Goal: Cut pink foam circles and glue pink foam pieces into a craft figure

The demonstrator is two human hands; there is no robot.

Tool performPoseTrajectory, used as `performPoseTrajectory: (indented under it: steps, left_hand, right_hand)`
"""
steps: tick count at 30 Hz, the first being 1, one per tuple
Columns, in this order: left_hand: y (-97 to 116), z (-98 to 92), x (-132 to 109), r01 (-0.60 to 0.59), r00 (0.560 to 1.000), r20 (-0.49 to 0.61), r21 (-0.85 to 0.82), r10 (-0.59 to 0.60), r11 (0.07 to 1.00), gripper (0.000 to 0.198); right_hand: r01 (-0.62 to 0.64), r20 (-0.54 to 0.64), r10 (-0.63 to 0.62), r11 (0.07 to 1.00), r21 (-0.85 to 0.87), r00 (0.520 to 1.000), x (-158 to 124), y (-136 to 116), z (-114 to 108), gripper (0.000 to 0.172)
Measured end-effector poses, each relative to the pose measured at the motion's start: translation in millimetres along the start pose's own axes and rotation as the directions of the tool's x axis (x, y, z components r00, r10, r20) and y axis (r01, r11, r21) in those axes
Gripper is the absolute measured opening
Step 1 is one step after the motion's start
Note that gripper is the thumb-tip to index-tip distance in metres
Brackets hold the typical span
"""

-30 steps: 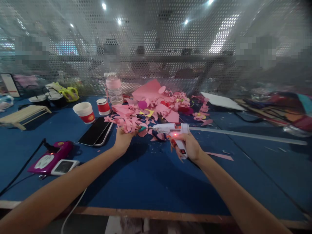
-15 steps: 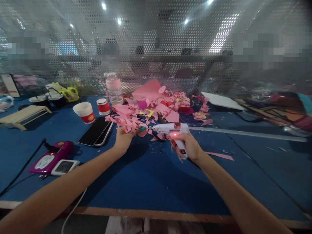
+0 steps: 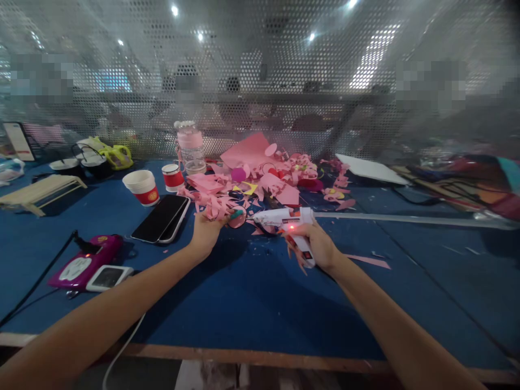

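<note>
My left hand [image 3: 207, 232] is closed on a curly pink paper piece [image 3: 216, 207], beside a small round pink disc [image 3: 238, 218] with a teal spot on it. A white glue gun [image 3: 284, 218] with a lit red light is gripped in my right hand [image 3: 314, 242], its nozzle pointing left, close to the disc. A long clear glue stick [image 3: 390, 220] extends from the gun's rear to the right. Pink strips [image 3: 297, 254] hang beneath the gun near my right fingers. Whether the nozzle touches the disc is too small to tell.
Behind my hands lies a heap of pink paper scraps [image 3: 280, 187]. To the left are a phone [image 3: 160, 218], paper cups [image 3: 142, 187], a bottle [image 3: 190, 146] and a purple power unit [image 3: 83, 262]. A white tray [image 3: 369, 169] lies at the back right, before a mesh panel [image 3: 284, 70].
The glue gun has shifted very slightly left, its nozzle closer to the disc. Both hands keep their holds.
</note>
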State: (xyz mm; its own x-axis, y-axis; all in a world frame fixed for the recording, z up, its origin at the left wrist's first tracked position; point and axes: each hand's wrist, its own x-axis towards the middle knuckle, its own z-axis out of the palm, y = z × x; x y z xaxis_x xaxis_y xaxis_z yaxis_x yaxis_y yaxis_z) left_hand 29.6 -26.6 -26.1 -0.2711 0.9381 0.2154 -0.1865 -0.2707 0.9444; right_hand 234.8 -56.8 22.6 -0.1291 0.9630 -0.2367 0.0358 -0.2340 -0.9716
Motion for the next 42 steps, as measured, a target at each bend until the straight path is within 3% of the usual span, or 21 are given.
performPoseTrajectory:
  steps: [12,22,29,42]
  left_hand:
    - [-3.1,-1.8,1.4,-0.007,1.000,0.002,0.019,0.007,1.000,0.018]
    - [0.3,-1.5,0.3,0.005,1.000,0.013,0.072,-0.006,0.997,0.020]
    - [1.0,-0.3,-0.3,0.042,0.999,0.019,0.028,-0.042,0.999,0.023]
    - [0.0,-0.4,0.1,0.035,0.999,0.031,0.003,-0.035,0.999,0.022]
  right_hand:
    - [0.001,-0.022,-0.001,1.000,-0.003,1.000,1.0,1.5,0.2,0.013]
    - [0.039,0.024,-0.038,0.999,-0.009,0.999,0.3,0.6,1.0,0.014]
    - [0.130,0.137,-0.121,0.990,-0.054,0.983,-0.1,-0.1,-1.3,0.014]
    - [0.052,0.060,-0.050,0.998,-0.032,0.997,-2.8,-3.6,2.7,0.012]
